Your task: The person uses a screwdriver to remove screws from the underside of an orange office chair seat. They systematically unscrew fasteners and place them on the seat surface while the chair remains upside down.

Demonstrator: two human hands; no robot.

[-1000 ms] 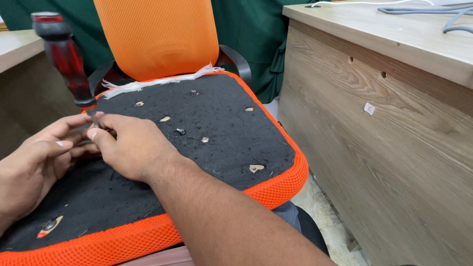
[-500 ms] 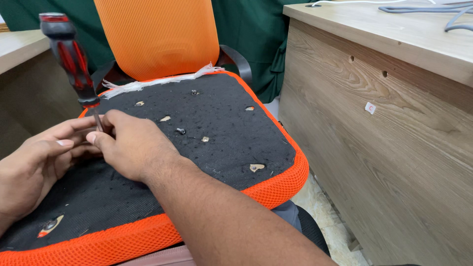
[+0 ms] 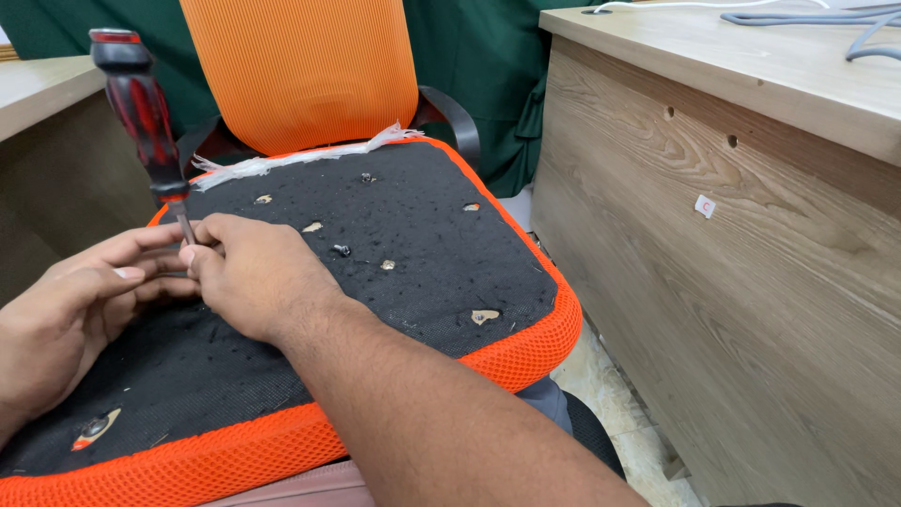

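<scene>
A wood-grain desk panel (image 3: 751, 282) fills the right of the scene, with grey cables (image 3: 807, 19) lying on its top. Beside it stands the orange ribbed-mesh chair back (image 3: 300, 70), in front of a dark green cloth (image 3: 469, 56). Across the person's lap lies the overturned chair seat, a black fabric underside with an orange mesh border (image 3: 422, 272), pierced by several holes showing pale wood. A strip of frayed white plastic (image 3: 300, 155) runs along its far edge. The right hand (image 3: 258, 277) rests on the left part of the black fabric, its fingertips pressed together around the thin metal shaft of the red-and-black-handled screwdriver (image 3: 141, 113). The left hand (image 3: 70, 310) lies just beside it, fingers loosely extended and touching the same spot; whether it pinches anything cannot be told. The screwdriver stands nearly upright, tilted slightly left, its tip hidden between the two hands. A small loose metal screw (image 3: 343, 250) lies on the fabric near the seat's centre, apart from the hands.
</scene>
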